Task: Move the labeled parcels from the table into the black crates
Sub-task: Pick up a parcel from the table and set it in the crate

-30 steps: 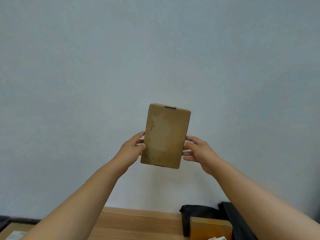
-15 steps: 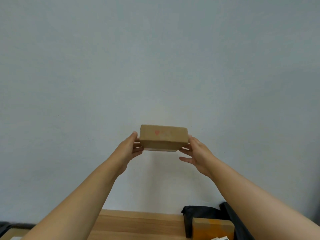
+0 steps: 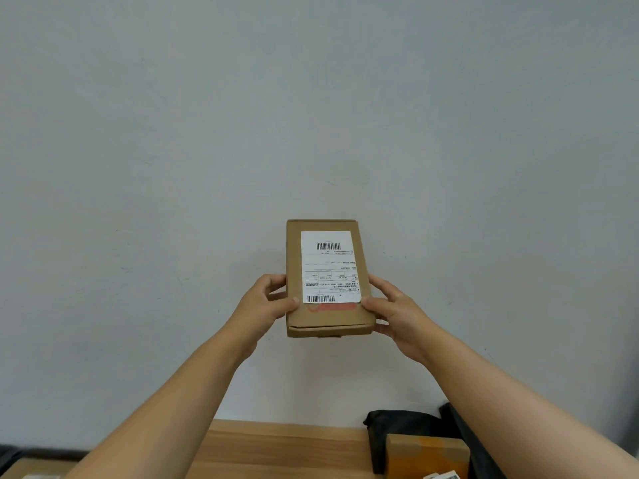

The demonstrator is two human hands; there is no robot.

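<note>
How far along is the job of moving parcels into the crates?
Done: one brown parcel already sits in the black crate. In hand: the left hand and right hand hold a labeled parcel up in their grip. Left: placing it in a crate.

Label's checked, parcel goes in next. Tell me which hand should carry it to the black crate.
Right hand, probably. Both hands grip the parcel, but the black crate sits low on the right, below the right forearm.

Labeled cardboard parcel (image 3: pixel 328 278) upright before the wall, label facing the camera, between both gripping hands.
</note>
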